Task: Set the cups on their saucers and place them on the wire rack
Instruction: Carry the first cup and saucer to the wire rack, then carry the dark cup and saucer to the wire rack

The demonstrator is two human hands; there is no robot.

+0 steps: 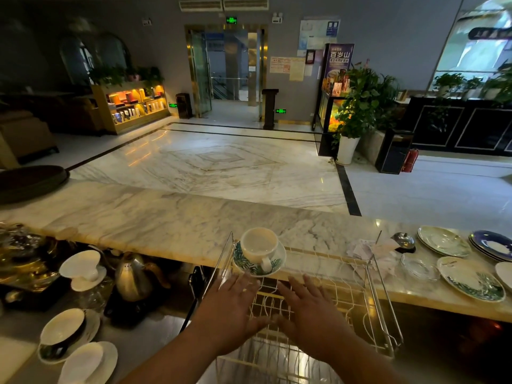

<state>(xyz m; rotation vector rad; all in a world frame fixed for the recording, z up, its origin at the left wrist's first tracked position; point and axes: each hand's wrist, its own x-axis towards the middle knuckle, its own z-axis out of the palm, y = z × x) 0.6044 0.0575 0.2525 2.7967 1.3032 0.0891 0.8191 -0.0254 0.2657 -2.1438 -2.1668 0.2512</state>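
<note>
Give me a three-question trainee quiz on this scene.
1. True or false: the cup on the wire rack sits on a leaf-patterned saucer.
2. The left hand and right hand are: A gripping the cup; B open, holding nothing; C lifting a kettle.
3. Fill in: the loose plates lie on the marble counter to the rack's ____.
Key: 1 true; 2 B; 3 right.
</note>
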